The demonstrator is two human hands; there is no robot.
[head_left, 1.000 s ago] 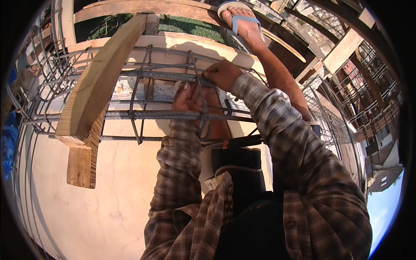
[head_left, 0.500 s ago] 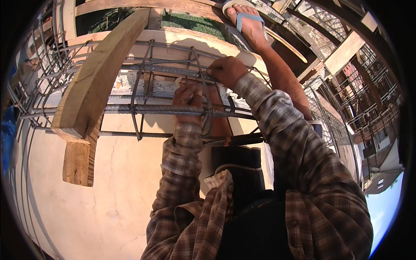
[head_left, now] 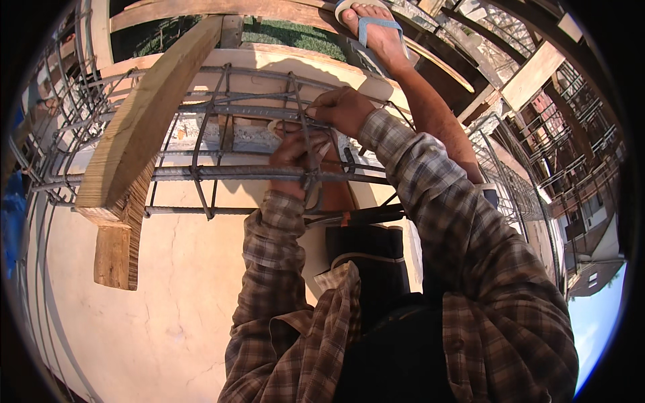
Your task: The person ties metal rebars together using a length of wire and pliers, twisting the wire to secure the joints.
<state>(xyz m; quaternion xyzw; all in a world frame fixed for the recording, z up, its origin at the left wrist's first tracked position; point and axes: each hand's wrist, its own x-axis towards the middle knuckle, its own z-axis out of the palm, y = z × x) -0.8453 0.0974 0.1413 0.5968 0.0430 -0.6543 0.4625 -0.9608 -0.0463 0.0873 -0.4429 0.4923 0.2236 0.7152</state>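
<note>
A cage of steel reinforcing bars (head_left: 222, 173) runs across a concrete beam top, with thin bent stirrups (head_left: 201, 144) crossing the long bars. My left hand (head_left: 295, 156) is closed around a stirrup and the front long bar where they cross. My right hand (head_left: 344, 107) pinches the top of the same stirrup at the upper bar. Both sleeves are brown plaid. Whether a tie wire sits in my fingers is too small to tell.
A thick wooden beam (head_left: 144, 127) slants across the cage on the left, over a short wooden block (head_left: 115, 255). My bare leg and sandalled foot (head_left: 376, 30) rest on timber at the top. Pale concrete (head_left: 168, 302) lies below; scaffolding and buildings drop away right.
My view has shifted slightly, so the cage and beam sit a little higher. Both hands stay at the same stirrup crossing, the right hand moved a little up along the stirrup.
</note>
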